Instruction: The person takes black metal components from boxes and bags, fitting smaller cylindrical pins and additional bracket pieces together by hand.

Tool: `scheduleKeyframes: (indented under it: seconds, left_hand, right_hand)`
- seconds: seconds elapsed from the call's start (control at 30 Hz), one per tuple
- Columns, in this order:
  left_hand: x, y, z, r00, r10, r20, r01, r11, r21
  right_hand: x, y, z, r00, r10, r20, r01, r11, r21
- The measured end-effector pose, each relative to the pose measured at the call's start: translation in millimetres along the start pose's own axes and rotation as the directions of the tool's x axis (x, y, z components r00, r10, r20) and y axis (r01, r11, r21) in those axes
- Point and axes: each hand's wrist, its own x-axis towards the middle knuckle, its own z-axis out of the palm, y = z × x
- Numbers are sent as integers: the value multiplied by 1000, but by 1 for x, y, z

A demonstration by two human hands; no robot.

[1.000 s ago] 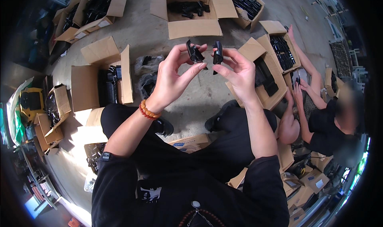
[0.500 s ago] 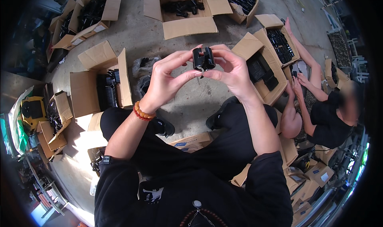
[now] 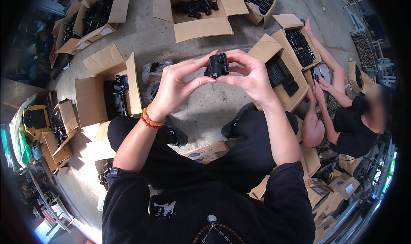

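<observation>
Held out in front of me is a glossy black cylindrical part (image 3: 218,64) with a slot or notch in its side; its exact kind I cannot make out. My left hand (image 3: 182,82) pinches its left side between thumb and fingers. From the right, my right hand (image 3: 250,74) grips it the same way, fingers curled over the back and thumb along the lower edge. Both thumbs nearly meet beneath the part. An orange-red bead bracelet (image 3: 151,119) circles my left wrist. The hands are raised above the concrete floor, between my knees.
Open cardboard boxes of black parts stand around me: one at left (image 3: 90,99), one ahead (image 3: 203,31), one at right (image 3: 295,95). Clear plastic bags (image 3: 155,72) lie by the left box. At right, a co-worker (image 3: 349,128) sits handling small dark pieces.
The black part has turned in my fingers, so its slot faces another way and more of its smooth side shows. Both hands have kept nearly the same place.
</observation>
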Motion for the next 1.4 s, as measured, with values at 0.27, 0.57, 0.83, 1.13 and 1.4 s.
scheduleKeyframes:
  seconds: [0.27, 0.57, 0.83, 1.13, 1.4]
  left_hand:
    - [-2, 2, 0, 989, -85, 122, 100, 988, -121]
    - [-2, 6, 3, 988, -83, 131, 106, 978, -182]
    - [1, 4, -2, 999, -37, 10, 37, 995, -87]
    - [3, 14, -1, 999, -20, -44, 19, 1000, -8]
    - [2, 8, -3, 992, 104, -68, -100, 993, 70]
  right_hand:
    - [1, 9, -5, 998, -52, 20, 53, 997, -56]
    - [1, 4, -6, 1000, 23, -13, -22, 998, 63]
    - [-1, -5, -3, 994, -106, -20, 102, 985, -138]
    - [-1, 0, -4, 989, -144, -15, 141, 981, -133]
    - [0, 4, -4, 990, -141, 8, 141, 990, -28]
